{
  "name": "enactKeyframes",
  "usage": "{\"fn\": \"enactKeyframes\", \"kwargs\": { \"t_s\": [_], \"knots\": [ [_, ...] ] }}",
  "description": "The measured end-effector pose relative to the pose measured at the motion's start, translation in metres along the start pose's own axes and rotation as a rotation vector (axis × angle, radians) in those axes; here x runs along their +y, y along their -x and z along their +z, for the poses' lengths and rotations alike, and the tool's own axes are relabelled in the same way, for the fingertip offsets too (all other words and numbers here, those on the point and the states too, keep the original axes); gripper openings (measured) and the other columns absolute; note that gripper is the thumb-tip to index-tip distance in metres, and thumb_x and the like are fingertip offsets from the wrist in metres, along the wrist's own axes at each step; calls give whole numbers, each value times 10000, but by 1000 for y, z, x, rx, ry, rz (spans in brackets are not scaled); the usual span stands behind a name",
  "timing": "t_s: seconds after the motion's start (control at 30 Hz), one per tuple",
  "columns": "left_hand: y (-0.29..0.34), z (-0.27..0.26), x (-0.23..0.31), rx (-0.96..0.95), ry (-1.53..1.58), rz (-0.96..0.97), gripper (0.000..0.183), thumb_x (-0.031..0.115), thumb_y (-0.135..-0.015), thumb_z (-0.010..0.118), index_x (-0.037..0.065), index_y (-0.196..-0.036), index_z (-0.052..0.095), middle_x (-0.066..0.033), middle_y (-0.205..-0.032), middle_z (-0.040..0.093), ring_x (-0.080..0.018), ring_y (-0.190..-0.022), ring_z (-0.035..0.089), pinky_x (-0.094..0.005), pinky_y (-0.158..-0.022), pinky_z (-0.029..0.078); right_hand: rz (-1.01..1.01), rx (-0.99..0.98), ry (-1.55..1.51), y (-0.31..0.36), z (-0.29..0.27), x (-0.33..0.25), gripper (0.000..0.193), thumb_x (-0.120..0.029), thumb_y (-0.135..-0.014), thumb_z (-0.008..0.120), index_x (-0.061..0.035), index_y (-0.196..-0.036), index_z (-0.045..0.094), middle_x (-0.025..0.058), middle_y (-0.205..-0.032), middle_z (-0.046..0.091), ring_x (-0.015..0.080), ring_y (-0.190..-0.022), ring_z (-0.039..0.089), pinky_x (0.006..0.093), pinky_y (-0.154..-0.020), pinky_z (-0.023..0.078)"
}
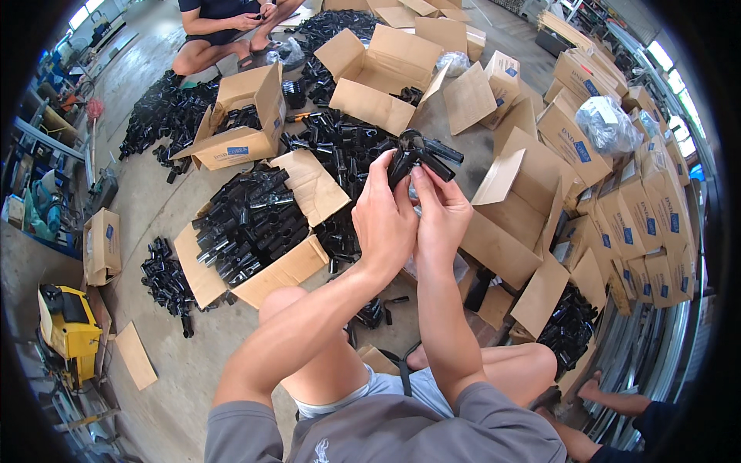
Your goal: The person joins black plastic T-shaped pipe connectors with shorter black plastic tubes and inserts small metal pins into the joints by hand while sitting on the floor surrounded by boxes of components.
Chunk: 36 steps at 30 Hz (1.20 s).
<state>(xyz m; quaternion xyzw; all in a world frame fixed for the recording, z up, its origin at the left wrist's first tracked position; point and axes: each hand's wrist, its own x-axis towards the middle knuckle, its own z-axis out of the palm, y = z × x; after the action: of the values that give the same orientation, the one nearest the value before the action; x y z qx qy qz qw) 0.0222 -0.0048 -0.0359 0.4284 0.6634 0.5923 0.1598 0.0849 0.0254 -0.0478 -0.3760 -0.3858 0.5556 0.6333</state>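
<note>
In front of me I hold up a glossy black branched tube fitting [411,147], its prongs pointing to the upper right. My left hand [384,220] is closed around its left side. The fingertips of my right hand [441,212] pinch its lower part, close beside the left. What lies between the fingertips is partly hidden. Below and left of my hands, an open carton [255,289] is filled with similar black tube parts [251,224]. More black parts [340,143] lie heaped on the floor just beyond my hands.
Open cartons stand ahead [390,65] and to the right [513,220]. Closed cartons [641,208] are stacked at far right. Another person [231,27] sits by black heaps at the far left; another person's legs [617,397] show lower right. A yellow machine [73,328] stands left.
</note>
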Motion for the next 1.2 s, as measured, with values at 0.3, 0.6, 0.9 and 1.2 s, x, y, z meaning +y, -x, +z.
{"fn": "enactKeyframes", "kwargs": {
  "t_s": [0.3,0.6,0.9,1.2],
  "knots": [
    [-1,-1,0,21,-53,54,331,76,-972,605,26,-1296,557,-226,-959,721,-366,-812,721,-444,-719,536,136,19,-157,3,10,-8,224,-83,-947,736,-33,-1165,719,41,-1066,748,88,-910,676,235,-677,526],
    [-3,3,5,10,-131,87,356,154,-949,651,93,-1294,588,-230,-1051,708,-428,-899,697,-491,-733,541,97,49,-99,-1,0,3,214,-56,-937,740,6,-1141,727,60,-1088,748,109,-944,682,249,-841,540],
    [0,8,17,-46,-120,67,338,100,-957,639,66,-1292,601,-239,-1000,724,-408,-863,721,-467,-733,548,214,97,-169,2,-6,-13,225,-97,-933,753,-1,-1134,720,68,-1081,752,112,-936,697,276,-784,579],
    [1,13,13,-95,-141,61,353,90,-939,655,60,-1288,616,-245,-990,722,-413,-839,714,-469,-718,537,287,209,-313,1,-9,0,212,-87,-923,762,-7,-1117,727,68,-1077,751,109,-943,684,259,-839,535]
  ]
}}
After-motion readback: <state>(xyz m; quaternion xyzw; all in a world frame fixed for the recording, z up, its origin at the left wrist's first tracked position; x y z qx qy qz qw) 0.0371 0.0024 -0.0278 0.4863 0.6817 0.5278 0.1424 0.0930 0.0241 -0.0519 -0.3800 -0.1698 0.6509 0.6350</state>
